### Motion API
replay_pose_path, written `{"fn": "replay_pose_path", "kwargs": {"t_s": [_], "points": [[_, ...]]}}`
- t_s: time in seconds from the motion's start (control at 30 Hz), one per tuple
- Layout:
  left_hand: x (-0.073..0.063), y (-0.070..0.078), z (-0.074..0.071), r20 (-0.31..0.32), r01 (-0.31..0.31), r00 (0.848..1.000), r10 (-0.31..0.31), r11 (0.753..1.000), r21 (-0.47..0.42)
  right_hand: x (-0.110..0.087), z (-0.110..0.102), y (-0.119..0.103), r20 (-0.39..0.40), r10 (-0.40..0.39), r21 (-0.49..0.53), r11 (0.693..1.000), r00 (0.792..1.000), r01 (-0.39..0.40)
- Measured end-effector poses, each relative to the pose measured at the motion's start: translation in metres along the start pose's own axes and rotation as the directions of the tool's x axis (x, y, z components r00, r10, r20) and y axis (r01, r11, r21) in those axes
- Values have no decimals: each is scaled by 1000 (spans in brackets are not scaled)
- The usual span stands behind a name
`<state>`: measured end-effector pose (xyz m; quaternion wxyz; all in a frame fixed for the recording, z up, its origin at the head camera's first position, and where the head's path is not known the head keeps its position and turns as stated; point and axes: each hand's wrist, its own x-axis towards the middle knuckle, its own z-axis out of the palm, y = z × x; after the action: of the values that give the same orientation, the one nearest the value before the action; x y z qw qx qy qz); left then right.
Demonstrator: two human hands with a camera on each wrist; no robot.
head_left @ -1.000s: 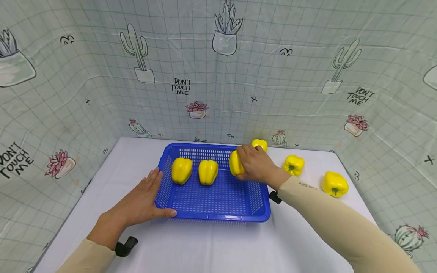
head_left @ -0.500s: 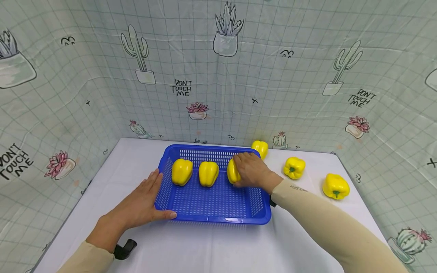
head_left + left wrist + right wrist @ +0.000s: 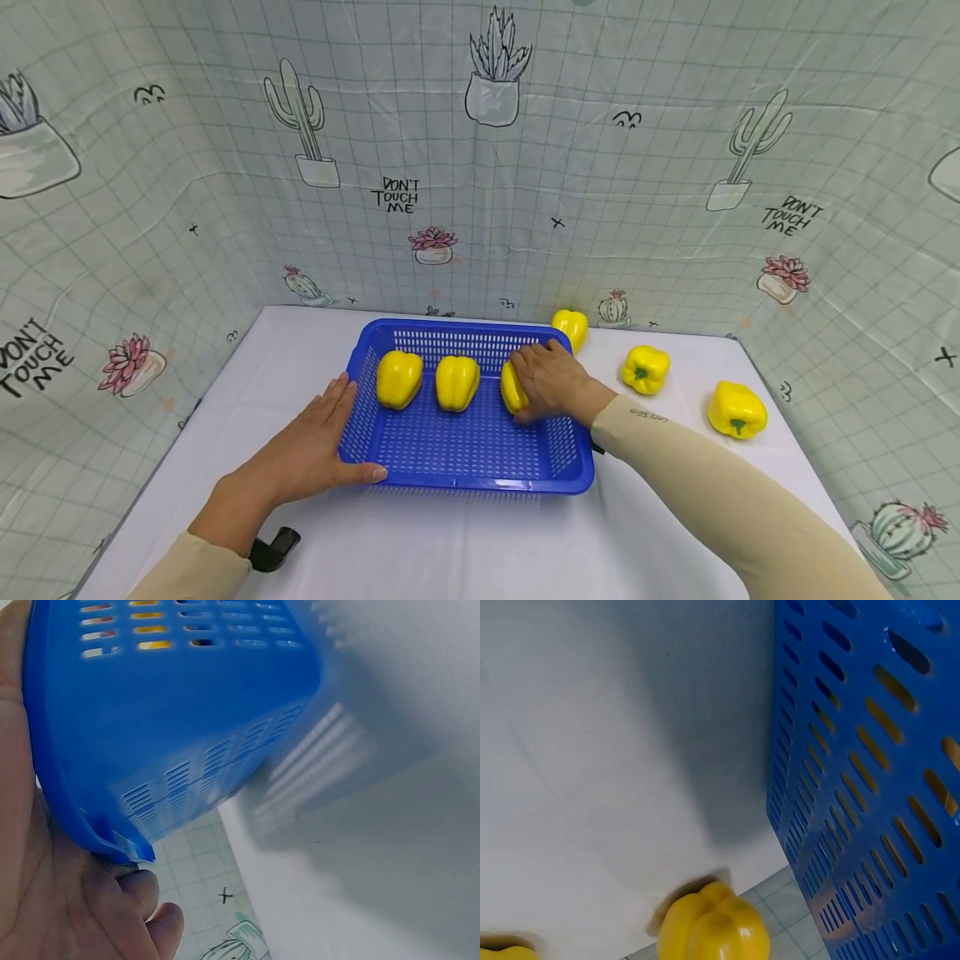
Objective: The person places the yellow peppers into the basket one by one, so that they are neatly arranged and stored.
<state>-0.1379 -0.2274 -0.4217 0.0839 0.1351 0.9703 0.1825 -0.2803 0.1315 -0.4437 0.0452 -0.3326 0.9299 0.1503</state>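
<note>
A blue perforated plastic basket (image 3: 457, 450) stands on the table, with two yellow bell peppers, one at the left (image 3: 399, 380) and one in the middle (image 3: 457, 383). My right hand (image 3: 553, 379) reaches over the right side of the basket and holds a third yellow bell pepper (image 3: 513, 388) low inside it; the hand hides much of this pepper. My left hand (image 3: 311, 437) rests against the basket's left side, fingers straight along the rim and thumb on the front corner. In the left wrist view, the palm (image 3: 67, 900) lies against the blue rim.
Outside the basket, one yellow bell pepper (image 3: 571, 329) stands behind its back right corner. Two more, a nearer one (image 3: 646, 369) and a farther-right one (image 3: 737, 409), sit on the white table (image 3: 465, 550). A patterned curtain (image 3: 495, 183) surrounds the table.
My right hand has lowered the third pepper from the height of the basket's rim down into its right part. The left hand has stayed on the left rim.
</note>
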Motion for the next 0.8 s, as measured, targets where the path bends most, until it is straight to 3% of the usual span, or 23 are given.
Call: {"fn": "replay_pose_path", "kwargs": {"t_s": [0.8], "points": [[0, -1, 0, 5, 3, 1000, -3, 1000, 2, -1, 3, 1, -40, 4, 11, 1000, 999, -3]]}}
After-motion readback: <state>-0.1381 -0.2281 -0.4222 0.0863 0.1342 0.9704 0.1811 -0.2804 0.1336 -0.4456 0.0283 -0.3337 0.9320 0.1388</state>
